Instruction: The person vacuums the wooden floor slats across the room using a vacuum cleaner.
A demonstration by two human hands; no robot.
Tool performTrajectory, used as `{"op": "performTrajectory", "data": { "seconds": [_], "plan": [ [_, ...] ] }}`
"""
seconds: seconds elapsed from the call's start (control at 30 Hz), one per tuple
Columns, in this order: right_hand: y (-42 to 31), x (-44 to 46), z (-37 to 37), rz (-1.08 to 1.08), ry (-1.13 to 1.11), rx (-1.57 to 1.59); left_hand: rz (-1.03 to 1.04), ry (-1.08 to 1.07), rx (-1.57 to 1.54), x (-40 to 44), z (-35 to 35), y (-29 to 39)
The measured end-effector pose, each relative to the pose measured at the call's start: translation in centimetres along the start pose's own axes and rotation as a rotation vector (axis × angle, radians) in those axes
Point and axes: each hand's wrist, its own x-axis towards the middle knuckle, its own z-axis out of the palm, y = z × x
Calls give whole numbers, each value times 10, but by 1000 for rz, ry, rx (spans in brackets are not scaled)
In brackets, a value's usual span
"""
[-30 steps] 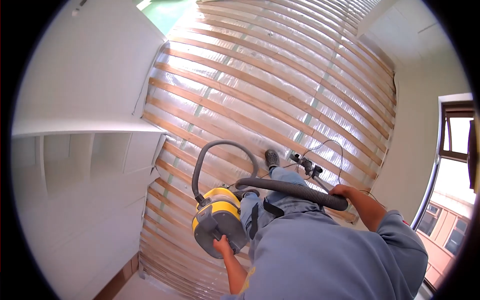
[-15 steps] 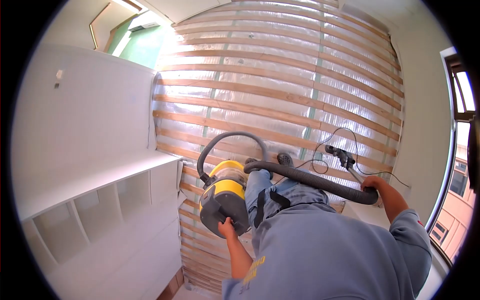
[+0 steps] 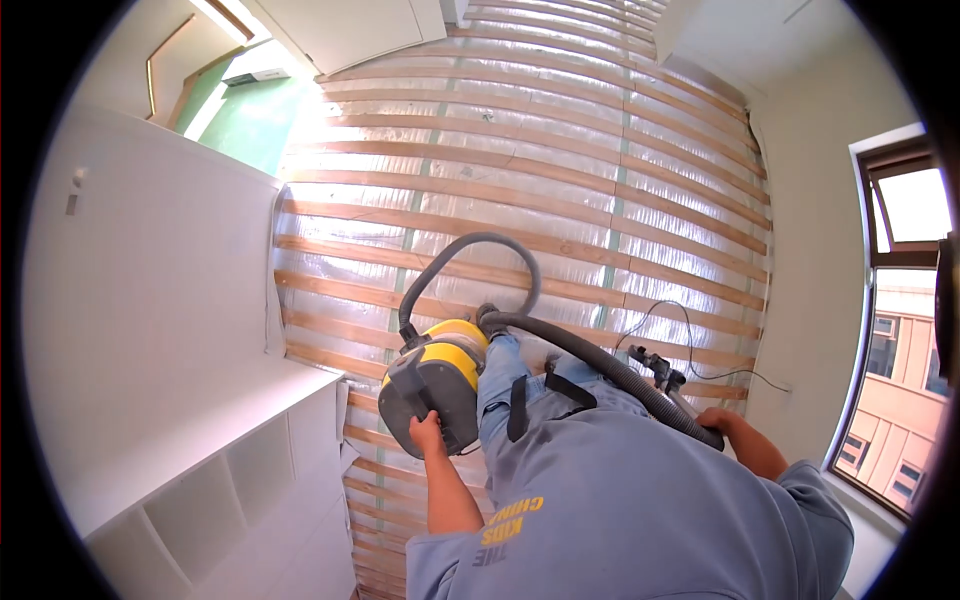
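Observation:
My left hand (image 3: 427, 432) is closed around the handle on the dark lid of a yellow-and-grey canister vacuum cleaner (image 3: 456, 366), which tilts beside my left leg. From its side a thick grey corrugated hose (image 3: 590, 352) loops forward and crosses my legs to the right. At the hose's far end my right hand (image 3: 716, 421) is closed near the join with a metal tube. That tube leads to a black floor nozzle (image 3: 655, 367) above the battens. The fingers of my right hand are partly hidden.
Wooden battens (image 3: 520, 222) run across silver foil sheeting (image 3: 470, 205) on the floor. A thin black cable (image 3: 690, 335) curls on the right towards the wall. White shelving (image 3: 215, 480) stands at the left, and a window (image 3: 890, 300) opens in the right wall.
The view has shifted forward across the battens. The vacuum cleaner and hose have moved with me, still held in both hands. The nozzle now sits closer to my body.

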Motion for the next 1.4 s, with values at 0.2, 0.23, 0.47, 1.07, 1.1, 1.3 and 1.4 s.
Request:
{"op": "performTrajectory", "data": {
  "seconds": [0.2, 0.23, 0.47, 1.07, 1.1, 1.3, 1.4],
  "plan": [
    [-14, 38, 78, 29, -127, 503, 104, -124, 298, 43, -1, 52],
    [-49, 14, 65, 59, -115, 539, 103, -129, 380, 76, 2, 76],
    [-115, -13, 67, 31, -67, 553, 97, -190, 474, 131, -38, 94],
    [-331, 39, -259, -79, 334, 249, 165, -24, 471, 58, 112, 255],
    [-353, 51, -293, -137, 347, 176, 369, -163, 234, 64, 150, 258],
    [-468, 106, -483, -310, 391, -430, 695, -494, 337, -44, 386, 421],
    [-533, 138, -562, -450, 369, -712, 714, -609, 293, -53, 486, 454]
  ]
}}
